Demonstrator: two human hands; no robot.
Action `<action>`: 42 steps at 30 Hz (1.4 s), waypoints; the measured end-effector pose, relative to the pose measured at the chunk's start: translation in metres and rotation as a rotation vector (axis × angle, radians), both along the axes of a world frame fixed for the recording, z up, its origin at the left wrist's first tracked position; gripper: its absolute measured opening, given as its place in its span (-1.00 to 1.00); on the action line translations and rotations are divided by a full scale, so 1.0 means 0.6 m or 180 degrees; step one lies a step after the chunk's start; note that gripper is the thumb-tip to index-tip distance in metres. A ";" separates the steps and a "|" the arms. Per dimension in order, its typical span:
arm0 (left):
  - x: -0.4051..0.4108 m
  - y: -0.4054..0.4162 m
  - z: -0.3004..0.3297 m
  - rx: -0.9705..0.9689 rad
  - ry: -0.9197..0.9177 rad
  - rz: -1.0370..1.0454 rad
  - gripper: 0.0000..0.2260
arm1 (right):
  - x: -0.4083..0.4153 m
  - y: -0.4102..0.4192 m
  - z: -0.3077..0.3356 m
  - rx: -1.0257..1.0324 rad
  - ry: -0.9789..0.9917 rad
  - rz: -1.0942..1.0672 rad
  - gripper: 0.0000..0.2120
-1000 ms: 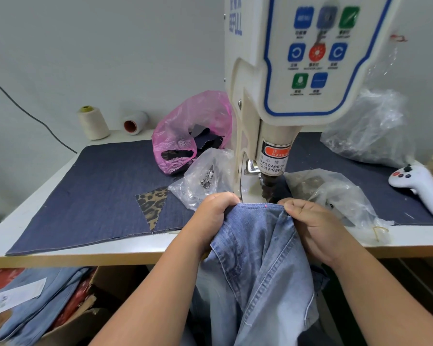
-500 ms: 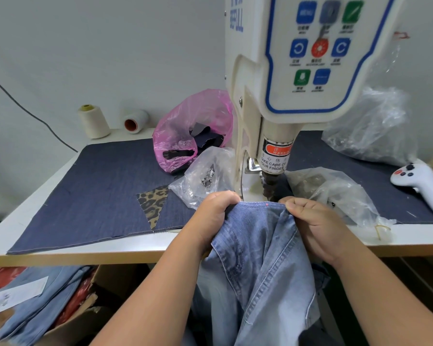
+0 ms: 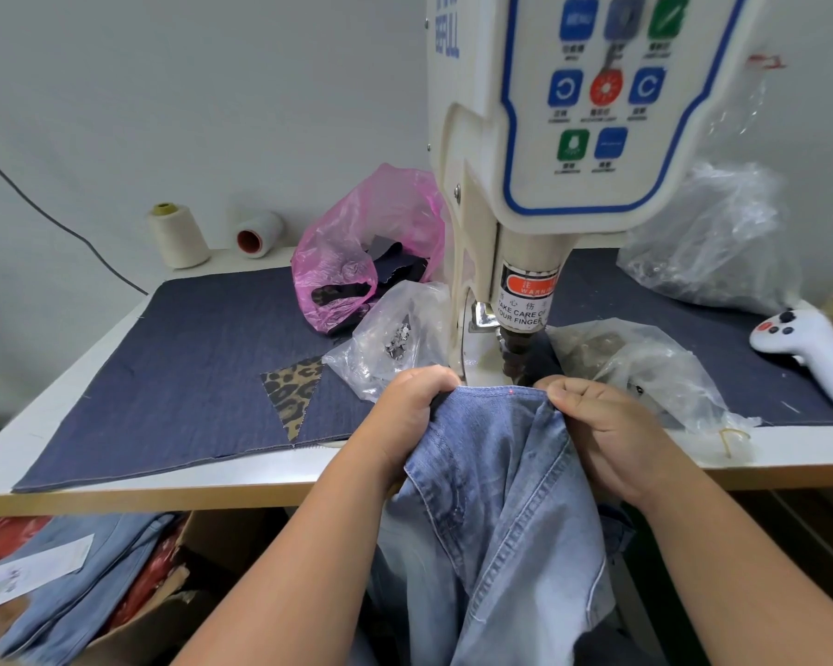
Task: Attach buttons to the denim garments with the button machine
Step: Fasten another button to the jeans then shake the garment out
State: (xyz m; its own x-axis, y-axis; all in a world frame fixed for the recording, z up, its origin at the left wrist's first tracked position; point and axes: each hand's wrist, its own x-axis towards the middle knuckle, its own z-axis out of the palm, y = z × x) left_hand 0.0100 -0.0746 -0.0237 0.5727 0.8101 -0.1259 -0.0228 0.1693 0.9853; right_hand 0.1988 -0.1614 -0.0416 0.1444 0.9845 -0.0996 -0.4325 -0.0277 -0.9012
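The left hand [image 3: 407, 415] and the right hand [image 3: 607, 435] each clench a bunch of the denim garment [image 3: 496, 473], one at either end of a short stretch of its stitched top hem, so that the hem runs taut from left to right between them, along the near edge of the surface [image 3: 92, 401]. That stretch lies just in front of and below the punch [image 3: 515, 353] of the button machine [image 3: 573, 137]. A small red dot of light [image 3: 511, 389] sits on the hem between the hands, nearer the right hand. The rest of the garment hangs down over the near edge toward the person.

Both wrists are low, forearms rising from below the surface, knuckles turned toward the machine, thumbs on top of the cloth. The left hand's knuckles are close beside the machine's base; the right hand's are just right of the punch.

The next move looks like a short push away from the person, to bring the marked spot under the punch. Whether a button is already loaded there cannot be told. The fingers stand near the punch, as its warning label [image 3: 525, 300] cautions.
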 end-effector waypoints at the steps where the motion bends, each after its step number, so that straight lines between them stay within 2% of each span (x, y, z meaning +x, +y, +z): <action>1: 0.000 0.000 -0.001 -0.0005 -0.0004 0.0006 -0.87 | 0.000 0.000 0.000 -0.0008 -0.0008 -0.0009 -0.80; 32: 0.002 0.004 -0.002 -0.0008 0.0042 0.0029 -0.86 | 0.002 0.001 0.001 -0.0007 -0.0048 0.0026 -0.77; 42: 0.001 -0.001 0.000 0.0018 0.0053 0.0043 -0.85 | 0.000 -0.001 0.002 0.0019 -0.0064 0.0042 -0.85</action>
